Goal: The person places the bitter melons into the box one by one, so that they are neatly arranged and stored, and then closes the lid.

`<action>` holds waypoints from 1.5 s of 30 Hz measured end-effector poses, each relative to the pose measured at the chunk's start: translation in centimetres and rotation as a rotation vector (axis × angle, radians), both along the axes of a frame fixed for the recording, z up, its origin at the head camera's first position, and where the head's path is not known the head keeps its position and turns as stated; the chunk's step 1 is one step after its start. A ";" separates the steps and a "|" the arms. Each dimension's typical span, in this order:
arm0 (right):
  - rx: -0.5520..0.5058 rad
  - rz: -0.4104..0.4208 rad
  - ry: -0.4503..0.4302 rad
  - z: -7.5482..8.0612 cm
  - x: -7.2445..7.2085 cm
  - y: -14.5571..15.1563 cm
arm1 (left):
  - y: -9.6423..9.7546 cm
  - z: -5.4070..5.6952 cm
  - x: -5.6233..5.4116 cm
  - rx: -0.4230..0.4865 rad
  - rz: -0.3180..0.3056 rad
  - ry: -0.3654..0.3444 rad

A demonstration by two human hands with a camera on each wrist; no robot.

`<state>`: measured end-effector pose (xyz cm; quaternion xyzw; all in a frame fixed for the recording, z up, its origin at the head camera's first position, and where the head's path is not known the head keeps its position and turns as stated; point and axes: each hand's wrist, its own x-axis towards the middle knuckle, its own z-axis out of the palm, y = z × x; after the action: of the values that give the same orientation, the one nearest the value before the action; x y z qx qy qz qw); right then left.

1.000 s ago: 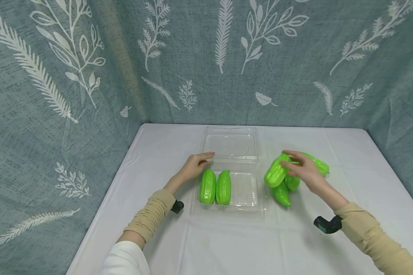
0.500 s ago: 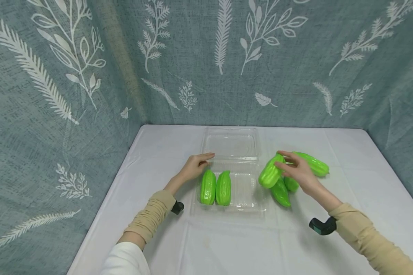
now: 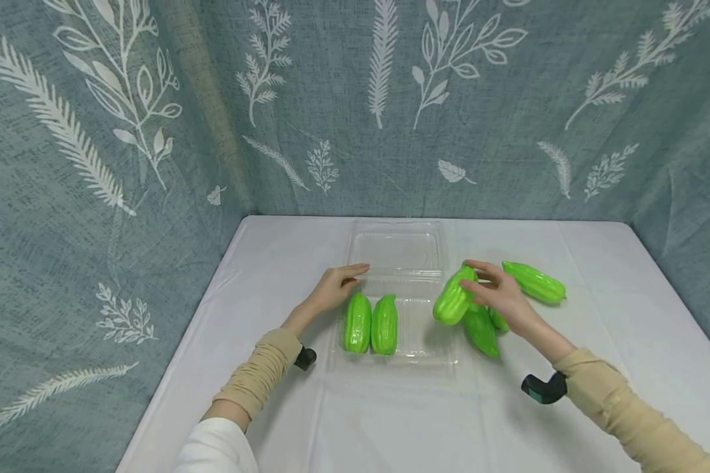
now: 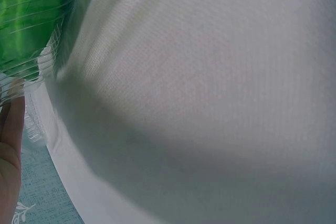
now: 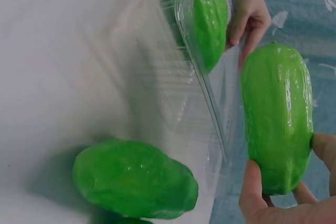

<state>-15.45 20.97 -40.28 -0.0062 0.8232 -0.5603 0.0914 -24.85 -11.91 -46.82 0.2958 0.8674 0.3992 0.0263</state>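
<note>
My right hand (image 3: pixel 499 299) pinches a bright green, ribbed, oblong vegetable (image 3: pixel 453 299) by its far end and holds it above the right edge of a clear plastic container (image 3: pixel 417 359). Its kind is unclear; in the right wrist view, fingertips press the lower end of the held vegetable (image 5: pixel 278 114). Two similar vegetables (image 3: pixel 357 322) lie side by side in the left part of the container. At the container's upper left, near the hinge, my left hand (image 3: pixel 331 286) holds the edge between thumb and fingers. Left wrist view shows only part of this hand (image 4: pixel 10 156).
The container's lid (image 3: pixel 396 246) lies folded back behind it. To the right, more green vegetables lie on the white cloth: one under my right hand (image 3: pixel 480 332), another partly hidden behind it, and one farther back (image 3: pixel 535 282). A patterned teal curtain (image 3: pixel 343 144) encloses the table.
My right hand has moved left with the green vegetable, from over the loose ones to the container's right edge. The farthest loose vegetable is now uncovered. My left hand has stayed put.
</note>
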 end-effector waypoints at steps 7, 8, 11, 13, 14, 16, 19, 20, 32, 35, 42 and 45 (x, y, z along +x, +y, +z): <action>-0.007 0.014 0.013 -0.3 -0.3 -0.9 | -0.1 0.0 0.1 0.005 -0.010 0.014; -0.007 0.014 0.010 -0.3 -0.3 -1.1 | -0.1 0.0 0.1 0.004 -0.010 0.018; -0.011 0.013 -0.004 -0.3 -0.4 -1.5 | -0.1 0.0 0.2 0.004 -0.011 0.019; -0.022 0.017 -0.008 -0.4 -0.4 -1.8 | 0.0 0.0 0.2 0.003 -0.008 0.013; -0.028 0.018 -0.010 -0.4 -0.4 -1.9 | 0.0 0.0 0.2 0.002 -0.006 0.010; -0.034 0.023 -0.008 -0.6 -0.4 -2.1 | 0.0 0.1 0.2 0.002 -0.002 0.000; -0.040 0.034 -0.006 -1.0 -0.5 -2.5 | 0.0 0.1 0.2 0.001 0.000 -0.006; -0.036 0.037 -0.007 -1.1 -0.5 -2.6 | 0.0 0.1 0.2 0.001 0.001 -0.007; -0.057 0.097 0.003 -2.2 -0.3 -4.0 | 0.0 0.2 0.3 -0.002 0.003 -0.013; -0.054 0.104 0.001 -2.4 -0.2 -4.4 | 0.0 0.2 0.3 -0.001 0.002 -0.008; 0.032 0.104 0.036 -2.8 -0.2 -5.1 | 0.0 0.2 0.3 0.000 -0.003 -0.015; 0.027 0.117 0.051 -3.0 -0.2 -5.4 | 0.0 0.2 0.3 0.002 -0.001 -0.020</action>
<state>-15.64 15.58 -43.23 -0.0673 0.8308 -0.5428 0.1031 -24.56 -11.87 -46.66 0.2925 0.8666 0.4028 0.0348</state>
